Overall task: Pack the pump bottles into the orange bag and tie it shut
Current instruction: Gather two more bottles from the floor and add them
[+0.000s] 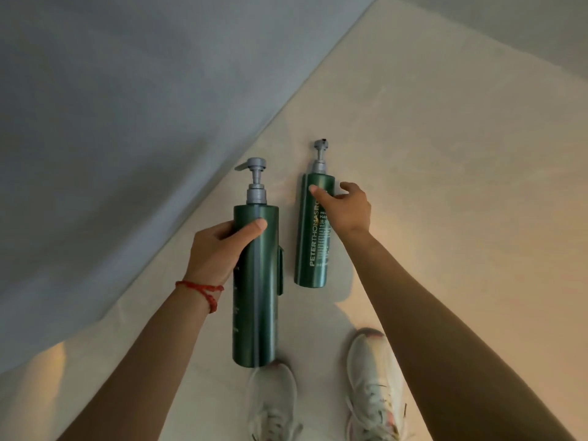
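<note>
Two dark green pump bottles with grey pump heads stand upright against a beige wall. My left hand [219,249] is closed around the upper body of the nearer bottle [256,291], which has a green bracket on its back and is held away from the wall. The second bottle [313,243], with white lettering, sits against the wall in a holder. My right hand [345,208] lies over its upper part, with the thumb on its front and the fingers spread at its right side, not closed around it. No orange bag is in view.
A grey-blue wall [111,138] meets the beige wall [445,154] at a corner on the left. My white sneakers [372,383] stand on the pale floor below the bottles. A red string bracelet [203,291] is on my left wrist.
</note>
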Action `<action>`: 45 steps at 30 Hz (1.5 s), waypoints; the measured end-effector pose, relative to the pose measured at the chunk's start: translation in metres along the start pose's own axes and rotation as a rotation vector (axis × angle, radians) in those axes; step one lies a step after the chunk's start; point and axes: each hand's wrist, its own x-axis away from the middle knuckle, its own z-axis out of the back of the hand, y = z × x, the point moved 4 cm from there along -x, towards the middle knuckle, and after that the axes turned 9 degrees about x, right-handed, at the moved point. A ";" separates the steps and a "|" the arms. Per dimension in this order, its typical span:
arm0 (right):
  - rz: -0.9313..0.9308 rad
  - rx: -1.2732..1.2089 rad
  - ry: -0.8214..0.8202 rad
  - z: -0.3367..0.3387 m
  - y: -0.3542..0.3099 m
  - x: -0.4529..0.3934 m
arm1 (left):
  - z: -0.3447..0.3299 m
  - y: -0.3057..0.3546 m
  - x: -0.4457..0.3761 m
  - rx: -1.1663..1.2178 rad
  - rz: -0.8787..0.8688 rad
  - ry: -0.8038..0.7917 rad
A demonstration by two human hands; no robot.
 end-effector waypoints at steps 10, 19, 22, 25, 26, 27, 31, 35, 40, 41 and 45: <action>-0.011 -0.143 0.029 -0.009 0.010 0.018 | 0.016 -0.001 0.016 0.013 -0.004 0.052; -0.100 -0.418 -0.012 0.107 -0.001 0.157 | 0.013 0.078 0.120 0.008 -0.017 -0.022; -0.056 -0.432 -0.015 0.152 -0.024 0.217 | 0.010 0.118 0.167 0.001 -0.044 -0.049; 0.017 -0.449 -0.007 0.196 -0.052 0.278 | 0.007 0.159 0.216 0.004 -0.087 -0.094; 0.043 -0.454 0.002 0.209 -0.063 0.298 | 0.007 0.173 0.232 0.006 -0.098 -0.114; 0.065 -0.461 0.015 0.222 -0.072 0.318 | 0.006 0.187 0.249 0.010 -0.108 -0.137; 0.135 -0.504 0.049 0.267 -0.111 0.393 | 0.009 0.243 0.314 0.007 -0.155 -0.229; 0.204 -0.538 0.082 0.309 -0.143 0.465 | 0.015 0.295 0.375 -0.005 -0.217 -0.281; 0.245 -0.595 0.174 0.353 -0.148 0.539 | 0.017 0.346 0.436 -0.006 -0.280 -0.303; 0.249 -0.609 0.196 0.362 -0.146 0.550 | 0.015 0.353 0.447 -0.006 -0.287 -0.311; 0.245 -0.658 0.288 0.402 -0.129 0.590 | -0.007 0.373 0.486 -0.018 -0.300 -0.344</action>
